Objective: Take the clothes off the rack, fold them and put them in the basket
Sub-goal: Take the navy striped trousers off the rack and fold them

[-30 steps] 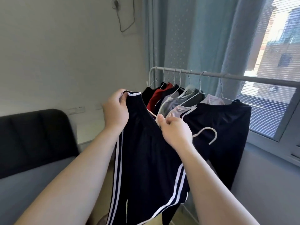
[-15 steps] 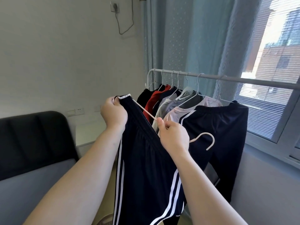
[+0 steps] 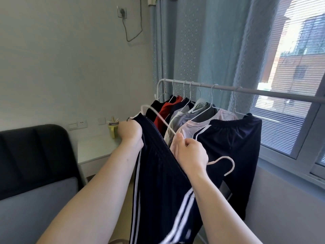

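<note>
Dark navy track pants (image 3: 158, 173) with white side stripes hang from my left hand (image 3: 131, 131), which grips their waistband at its left end. My right hand (image 3: 190, 154) pinches a white hanger (image 3: 158, 117); its wire shoulder sticks out above the waistband and its hook (image 3: 226, 164) points right, past my wrist. Behind them the grey rack rail (image 3: 263, 92) carries several garments on white hangers: black, red, grey and pale pink tops, and a second pair of dark pants (image 3: 233, 148). No basket is in view.
A black and grey sofa (image 3: 31, 166) fills the lower left. Beside it a white side table (image 3: 98, 147) holds a yellow cup (image 3: 113, 128). Blue curtains (image 3: 211, 50) and a window with blinds (image 3: 290, 103) stand behind the rack.
The hanger has slid out of the pants' waistband, its shoulder now clear above the left end. My left hand moved down and left with the waistband; the view tilted down.
</note>
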Action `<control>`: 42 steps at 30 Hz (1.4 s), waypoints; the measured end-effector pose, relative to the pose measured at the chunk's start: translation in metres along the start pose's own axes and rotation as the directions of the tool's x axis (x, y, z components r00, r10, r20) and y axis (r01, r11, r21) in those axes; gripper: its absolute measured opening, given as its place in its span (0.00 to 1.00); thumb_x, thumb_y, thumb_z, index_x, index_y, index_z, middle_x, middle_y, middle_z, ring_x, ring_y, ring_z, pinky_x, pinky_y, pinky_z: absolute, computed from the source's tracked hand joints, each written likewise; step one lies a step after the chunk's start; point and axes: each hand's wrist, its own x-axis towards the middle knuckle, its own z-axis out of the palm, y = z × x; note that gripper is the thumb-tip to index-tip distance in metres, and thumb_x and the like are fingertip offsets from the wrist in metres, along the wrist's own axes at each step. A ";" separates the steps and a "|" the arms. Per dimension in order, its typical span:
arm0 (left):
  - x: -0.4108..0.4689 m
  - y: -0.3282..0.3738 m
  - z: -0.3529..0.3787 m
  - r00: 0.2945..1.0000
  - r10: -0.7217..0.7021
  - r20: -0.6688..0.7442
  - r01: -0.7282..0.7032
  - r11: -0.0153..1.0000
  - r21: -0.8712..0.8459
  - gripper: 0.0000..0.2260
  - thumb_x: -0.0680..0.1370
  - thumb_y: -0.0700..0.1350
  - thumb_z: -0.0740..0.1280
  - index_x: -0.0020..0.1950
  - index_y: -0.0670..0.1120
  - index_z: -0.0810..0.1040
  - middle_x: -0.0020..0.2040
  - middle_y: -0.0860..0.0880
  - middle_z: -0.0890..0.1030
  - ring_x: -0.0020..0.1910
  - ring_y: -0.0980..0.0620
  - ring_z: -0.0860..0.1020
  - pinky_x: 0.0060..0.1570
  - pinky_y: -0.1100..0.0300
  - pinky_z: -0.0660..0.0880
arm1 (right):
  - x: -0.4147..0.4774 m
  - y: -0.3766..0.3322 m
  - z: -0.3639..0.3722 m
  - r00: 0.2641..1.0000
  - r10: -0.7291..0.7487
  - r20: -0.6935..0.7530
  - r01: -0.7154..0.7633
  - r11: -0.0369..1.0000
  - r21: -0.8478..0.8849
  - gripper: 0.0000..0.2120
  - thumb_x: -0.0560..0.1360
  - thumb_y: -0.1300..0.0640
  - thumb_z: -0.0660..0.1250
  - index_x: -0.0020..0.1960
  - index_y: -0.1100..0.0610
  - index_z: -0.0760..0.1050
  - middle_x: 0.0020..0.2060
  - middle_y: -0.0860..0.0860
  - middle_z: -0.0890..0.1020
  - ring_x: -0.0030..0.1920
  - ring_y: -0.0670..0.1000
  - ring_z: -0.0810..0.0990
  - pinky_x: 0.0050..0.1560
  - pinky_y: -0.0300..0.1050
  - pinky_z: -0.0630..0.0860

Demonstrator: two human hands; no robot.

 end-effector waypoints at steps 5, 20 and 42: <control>-0.009 -0.003 0.002 0.999 -0.018 0.042 0.015 0.998 0.060 0.15 0.79 0.48 0.55 0.58 0.42 0.75 0.50 0.50 0.77 0.47 0.48 0.75 0.52 0.51 0.76 | 0.008 -0.006 -0.004 0.996 0.057 -0.072 -0.036 0.964 0.264 0.25 0.83 0.40 0.54 0.31 0.50 0.66 0.29 0.46 0.73 0.36 0.53 0.73 0.44 0.52 0.73; -0.037 -0.016 -0.036 0.543 0.061 0.837 -0.594 0.732 0.333 0.23 0.81 0.61 0.56 0.54 0.47 0.85 0.42 0.50 0.85 0.44 0.56 0.82 0.54 0.60 0.76 | 0.039 -0.019 -0.020 0.978 0.122 -0.168 -0.032 0.889 0.458 0.25 0.85 0.45 0.53 0.31 0.53 0.62 0.27 0.46 0.68 0.28 0.46 0.66 0.32 0.42 0.62; -0.022 -0.023 -0.057 0.378 -0.269 0.886 -0.722 0.513 0.464 0.04 0.80 0.45 0.68 0.49 0.45 0.80 0.42 0.48 0.86 0.42 0.59 0.79 0.49 0.63 0.73 | 0.035 -0.011 0.006 0.996 0.083 -0.024 -0.060 0.862 0.503 0.41 0.67 0.17 0.51 0.64 0.48 0.70 0.60 0.49 0.76 0.60 0.48 0.75 0.65 0.52 0.70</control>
